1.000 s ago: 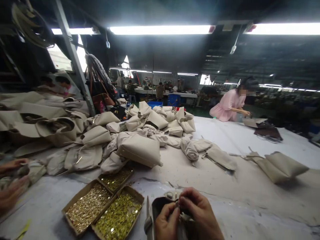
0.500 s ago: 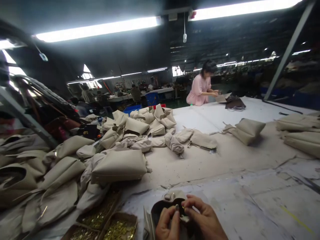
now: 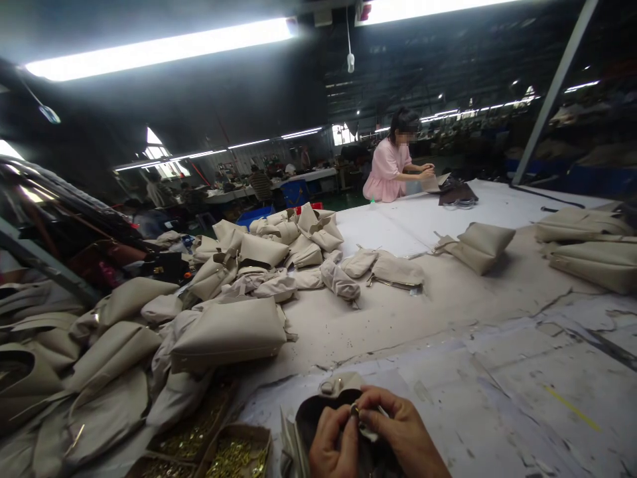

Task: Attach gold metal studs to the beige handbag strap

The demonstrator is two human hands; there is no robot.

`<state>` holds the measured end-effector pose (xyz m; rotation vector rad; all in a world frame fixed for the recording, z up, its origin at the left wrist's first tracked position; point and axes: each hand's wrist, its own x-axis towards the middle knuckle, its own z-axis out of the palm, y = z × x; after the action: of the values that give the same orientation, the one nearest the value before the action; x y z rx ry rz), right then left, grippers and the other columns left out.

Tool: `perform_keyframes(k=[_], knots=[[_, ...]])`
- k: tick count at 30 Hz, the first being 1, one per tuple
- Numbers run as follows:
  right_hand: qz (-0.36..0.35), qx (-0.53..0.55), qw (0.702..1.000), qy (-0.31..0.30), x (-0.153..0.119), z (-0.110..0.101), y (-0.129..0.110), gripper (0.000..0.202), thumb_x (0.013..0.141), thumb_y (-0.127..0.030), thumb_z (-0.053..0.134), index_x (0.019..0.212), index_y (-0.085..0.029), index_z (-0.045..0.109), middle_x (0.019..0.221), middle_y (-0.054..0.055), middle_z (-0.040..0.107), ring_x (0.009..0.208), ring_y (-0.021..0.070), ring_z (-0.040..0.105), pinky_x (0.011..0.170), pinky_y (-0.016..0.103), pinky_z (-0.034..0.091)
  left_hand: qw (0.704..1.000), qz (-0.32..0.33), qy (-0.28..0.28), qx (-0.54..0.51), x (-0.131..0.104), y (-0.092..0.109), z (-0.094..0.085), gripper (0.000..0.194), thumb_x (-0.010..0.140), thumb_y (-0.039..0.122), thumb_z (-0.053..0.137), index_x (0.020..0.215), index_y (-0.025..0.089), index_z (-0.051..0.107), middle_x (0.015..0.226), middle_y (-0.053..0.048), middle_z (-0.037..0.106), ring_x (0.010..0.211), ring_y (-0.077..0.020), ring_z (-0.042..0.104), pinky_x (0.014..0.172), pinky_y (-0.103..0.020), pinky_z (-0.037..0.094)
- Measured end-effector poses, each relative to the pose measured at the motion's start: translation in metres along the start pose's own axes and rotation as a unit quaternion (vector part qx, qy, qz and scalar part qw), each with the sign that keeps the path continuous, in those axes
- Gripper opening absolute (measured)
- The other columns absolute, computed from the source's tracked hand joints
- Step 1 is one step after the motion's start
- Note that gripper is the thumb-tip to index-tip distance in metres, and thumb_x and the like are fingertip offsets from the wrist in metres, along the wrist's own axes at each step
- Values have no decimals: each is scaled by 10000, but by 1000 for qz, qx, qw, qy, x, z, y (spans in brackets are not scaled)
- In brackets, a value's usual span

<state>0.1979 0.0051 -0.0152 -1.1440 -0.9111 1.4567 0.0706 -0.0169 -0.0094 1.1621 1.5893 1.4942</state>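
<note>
At the bottom centre, my left hand (image 3: 332, 439) and my right hand (image 3: 401, 428) meet over a beige bag (image 3: 289, 431) with a dark inside. Thumb and fingers of both hands are closed in a pinch on a small round metal fitting (image 3: 354, 410), partly hidden by the fingertips. A scrap of pale material shows below my right fingers. Just beyond the hands lies a beige flap or strap end (image 3: 341, 383). To the left of the bag stands an open box of small gold metal parts (image 3: 236, 455).
Beige bags (image 3: 229, 335) are heaped along the left and middle of the table. More bags (image 3: 594, 262) lie at the far right, and a single one (image 3: 475, 247) nearer the middle. Across the table a person in pink (image 3: 388, 169) handles a flat piece.
My hands have come closer together, and the fingertips now meet at the small metal fitting. The whole view has shifted slightly. The bag stays under my hands.
</note>
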Motion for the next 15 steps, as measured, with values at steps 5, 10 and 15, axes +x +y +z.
perform_keyframes(k=[5,10,15], knots=[[-11,-2,1000,7,0,0,7,356,655,-566,908,729,-229,821,1090,115,784,1261,422,599,1194,555,312,1000,14,-8,-5,0,-5,1,510,759,737,733,793,238,836,741,-54,671,718,-208,646,692,-271,567],[-13,-2,1000,9,-4,1,-3,366,652,-572,909,716,-226,810,1051,109,784,1231,415,614,1162,529,373,999,34,-22,-8,0,-15,1,447,804,676,732,824,243,837,703,-37,623,656,-185,595,693,-271,558],[-40,13,999,17,-9,1,-2,385,687,-578,893,736,-212,785,977,85,763,993,325,699,940,396,562,996,78,-33,2,-4,-22,5,409,861,632,697,854,247,835,723,-44,633,641,-180,596,667,-275,554]])
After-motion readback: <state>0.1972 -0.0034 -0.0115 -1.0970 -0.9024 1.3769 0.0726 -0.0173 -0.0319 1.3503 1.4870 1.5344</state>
